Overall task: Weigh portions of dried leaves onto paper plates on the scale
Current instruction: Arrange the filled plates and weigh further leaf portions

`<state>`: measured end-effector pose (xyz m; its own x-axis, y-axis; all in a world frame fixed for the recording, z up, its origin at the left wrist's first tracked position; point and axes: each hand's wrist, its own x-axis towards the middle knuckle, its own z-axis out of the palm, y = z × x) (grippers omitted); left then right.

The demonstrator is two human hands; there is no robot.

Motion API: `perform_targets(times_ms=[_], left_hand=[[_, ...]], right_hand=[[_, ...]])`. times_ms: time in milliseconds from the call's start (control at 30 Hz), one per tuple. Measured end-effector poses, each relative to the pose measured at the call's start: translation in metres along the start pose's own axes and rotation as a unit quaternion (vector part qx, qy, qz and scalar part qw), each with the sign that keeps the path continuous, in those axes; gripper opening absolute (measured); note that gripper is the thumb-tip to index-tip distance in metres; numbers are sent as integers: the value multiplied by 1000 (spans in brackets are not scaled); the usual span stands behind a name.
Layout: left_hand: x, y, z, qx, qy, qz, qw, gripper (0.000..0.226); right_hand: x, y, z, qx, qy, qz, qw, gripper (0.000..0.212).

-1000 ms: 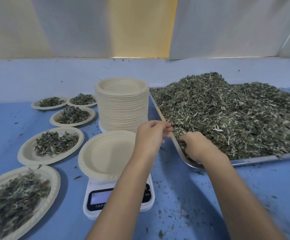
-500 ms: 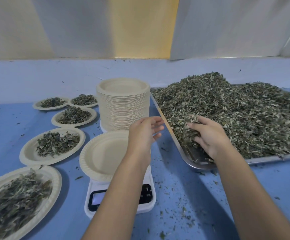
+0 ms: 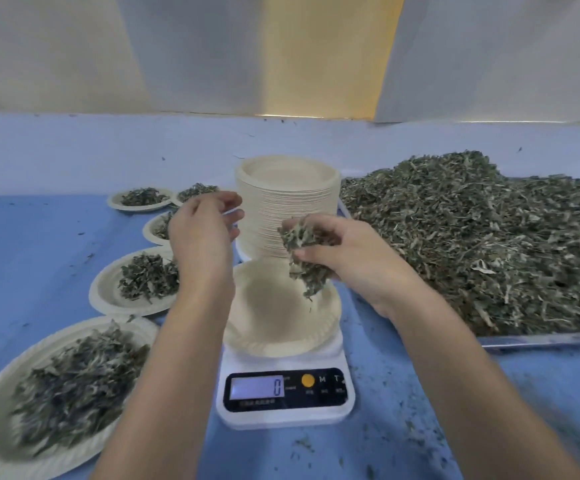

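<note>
A bare paper plate rests on the white scale, whose display reads 0. My right hand grips a handful of dried leaves just above the plate's right side, with a few leaves hanging down. My left hand hovers above the plate's left edge, fingers loosely curled and holding nothing. The big heap of dried leaves fills the metal tray at the right.
A tall stack of paper plates stands behind the scale. Several filled plates curve along the left on the blue table. Leaf crumbs lie scattered at the front right.
My right hand has lifted a handful out of the tray and carried it left over the plate on the scale. My left hand has drawn back to the left.
</note>
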<state>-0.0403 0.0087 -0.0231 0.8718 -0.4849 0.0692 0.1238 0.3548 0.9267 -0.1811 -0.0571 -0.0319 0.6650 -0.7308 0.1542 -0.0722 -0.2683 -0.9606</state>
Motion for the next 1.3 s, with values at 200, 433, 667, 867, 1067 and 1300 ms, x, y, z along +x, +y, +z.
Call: perform_targets(times_ms=[200,433,667,867,1067,1300], left_hand=[[4,3,-7,-12,-8,-4,1000,29],[2,1,-7,-38,-11,-17,999,28],[4,0,-5,-30,-13,-15,999,27],[1,0,-3,-26,-60,-54,996,27],[-6,-1,1,11,-121,-70,990,25],[-11,-4,6,32,-129,-62,989,25]], right_hand=[[7,2,43,-348,-69,-37,934,42],[11,13,47,-385,-128,-9,914,58],[14,7,27,-292,30,-30,956,37],[16,14,12,-166,135,-32,976,14],[20,20,14,-127,123,-18,984,17],[22,25,12,-123,102,-18,987,19]])
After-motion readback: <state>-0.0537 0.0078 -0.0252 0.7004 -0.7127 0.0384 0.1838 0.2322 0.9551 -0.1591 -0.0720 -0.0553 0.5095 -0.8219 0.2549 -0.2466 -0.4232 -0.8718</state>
